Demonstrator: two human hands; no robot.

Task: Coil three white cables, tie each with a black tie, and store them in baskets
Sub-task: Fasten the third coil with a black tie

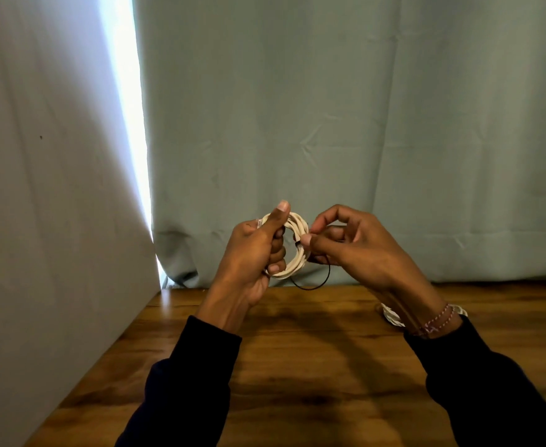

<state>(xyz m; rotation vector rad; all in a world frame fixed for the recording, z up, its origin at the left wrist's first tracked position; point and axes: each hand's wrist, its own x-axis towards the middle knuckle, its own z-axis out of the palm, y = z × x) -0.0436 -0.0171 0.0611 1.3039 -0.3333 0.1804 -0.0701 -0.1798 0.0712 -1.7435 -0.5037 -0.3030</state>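
1. Pale green curtains hang behind a wooden table; both hands work in the air above its far edge.
2. The left hand grips the left side of a coiled white cable, thumb up over the loops, so the ring stands upright and faces the person.
3. The right hand pinches a black tie against the coil's right side; the loose tail curves down beneath.
4. The tie lies across the bundled strands, so it likely must wrap round them on the right.
5. A second white cable lies on the table, partly behind the right wrist.
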